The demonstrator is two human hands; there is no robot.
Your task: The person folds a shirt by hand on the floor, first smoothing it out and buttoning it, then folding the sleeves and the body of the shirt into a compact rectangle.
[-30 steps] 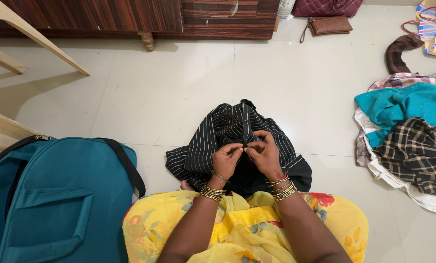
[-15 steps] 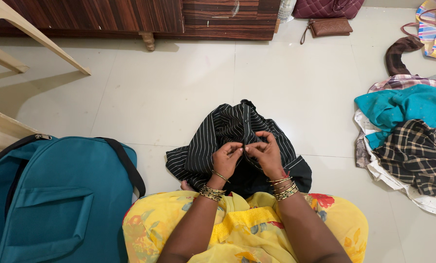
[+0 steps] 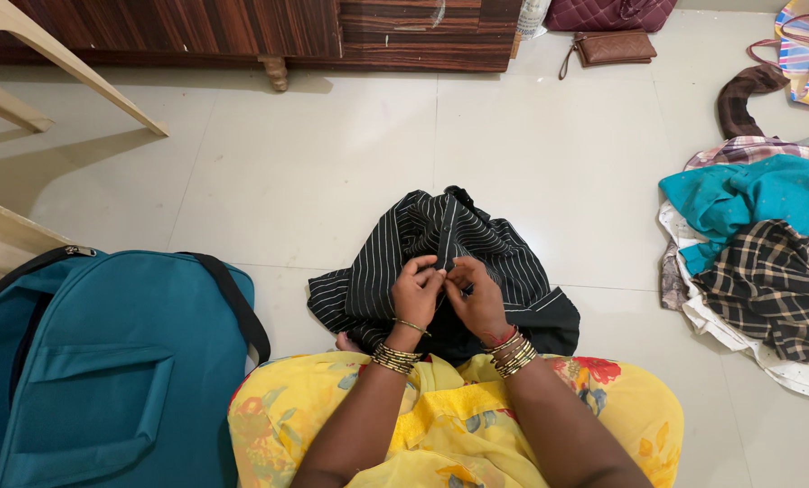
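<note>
Shirt [image 3: 476, 248] pinched between both hands.

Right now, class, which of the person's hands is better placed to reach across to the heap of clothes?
Probably the right hand. Both hands pinch the black striped shirt, the left hand beside it, but the pile of clothes lies on the floor on the right side, while the teal bag sits left.

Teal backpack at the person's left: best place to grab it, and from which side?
Grip the black shoulder strap along the teal backpack's right edge, coming from above on that side. The strap arcs free of the body near the top corner, so it offers a loop; the pack lies flat with broad, smooth panels that give little purchase. Both hands are on the striped shirt.
</note>
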